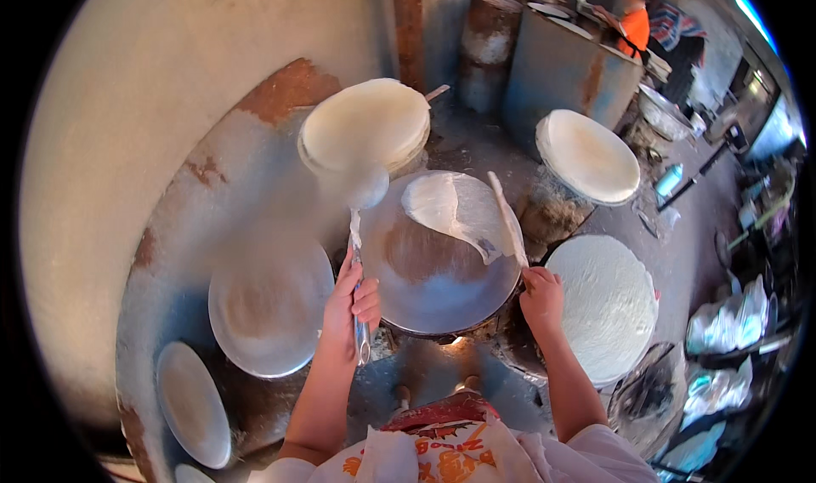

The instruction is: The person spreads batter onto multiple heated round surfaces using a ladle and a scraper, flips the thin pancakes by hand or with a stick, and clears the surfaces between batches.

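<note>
My left hand (350, 303) is closed around the metal handle of a ladle (368, 188), whose round bowl points away over the left rim of the middle pan. A long pale wooden stick (503, 211) is gripped in my right hand (541, 296), reaching over the pan's right side. On the far half of this wide round pan (433, 287) lies a thin, whitish sheet (435, 204), partly folded, its right end against or close to the stick. Beside my right forearm stands a large round container of thick white batter (605, 300).
Round stacks of thin pale sheets stand far left (367, 124) and far right (588, 156). Another pan (270, 317) is at left, with a round disc (194, 405) nearer. Blurred haze hangs above. Plastic bags (729, 317) lie right. A person in orange (634, 31) works far back.
</note>
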`<state>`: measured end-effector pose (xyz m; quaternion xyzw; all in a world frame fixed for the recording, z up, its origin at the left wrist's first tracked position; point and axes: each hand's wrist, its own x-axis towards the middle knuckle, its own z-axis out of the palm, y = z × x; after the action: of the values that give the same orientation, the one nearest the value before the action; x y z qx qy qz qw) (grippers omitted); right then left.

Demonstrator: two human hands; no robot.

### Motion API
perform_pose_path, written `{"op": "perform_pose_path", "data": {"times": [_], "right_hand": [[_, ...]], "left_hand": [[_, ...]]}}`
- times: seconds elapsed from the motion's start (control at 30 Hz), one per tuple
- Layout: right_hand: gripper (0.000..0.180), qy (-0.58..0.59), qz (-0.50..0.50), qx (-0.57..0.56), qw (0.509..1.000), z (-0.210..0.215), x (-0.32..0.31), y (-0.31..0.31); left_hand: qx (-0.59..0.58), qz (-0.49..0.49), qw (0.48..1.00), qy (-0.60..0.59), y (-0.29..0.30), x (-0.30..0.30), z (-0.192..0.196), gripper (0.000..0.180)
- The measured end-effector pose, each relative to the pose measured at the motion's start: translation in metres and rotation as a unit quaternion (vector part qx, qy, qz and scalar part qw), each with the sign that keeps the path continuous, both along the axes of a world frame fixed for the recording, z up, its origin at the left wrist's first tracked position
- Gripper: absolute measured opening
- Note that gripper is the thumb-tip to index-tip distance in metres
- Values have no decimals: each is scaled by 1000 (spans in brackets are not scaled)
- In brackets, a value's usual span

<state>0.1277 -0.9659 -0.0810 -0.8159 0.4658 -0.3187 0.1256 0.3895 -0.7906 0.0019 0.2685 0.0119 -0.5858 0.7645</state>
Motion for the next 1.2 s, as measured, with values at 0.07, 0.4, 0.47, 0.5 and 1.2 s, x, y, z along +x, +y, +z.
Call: {"op": "perform_pose_path", "data": {"times": [0.07,0.4,0.47,0.5,1.2], "right_hand": [[25,19,94,13,995,1,16,-22],[35,-7,328,38,944,1,69,-49],[35,-38,307,65,949,32,39,-28],[33,-28,244,82,966,49,3,-24],[25,-36,433,43,900,12,50,-114]], "left_hand": [[19,20,998,-50,-7,-19,6,34],[87,145,978,-125,0,-79,7,40],[106,170,966,-166,29,-80,16,41],[97,169,965,-173,28,-85,17,41],[304,284,807,-420,21,-133,39,52]]}}
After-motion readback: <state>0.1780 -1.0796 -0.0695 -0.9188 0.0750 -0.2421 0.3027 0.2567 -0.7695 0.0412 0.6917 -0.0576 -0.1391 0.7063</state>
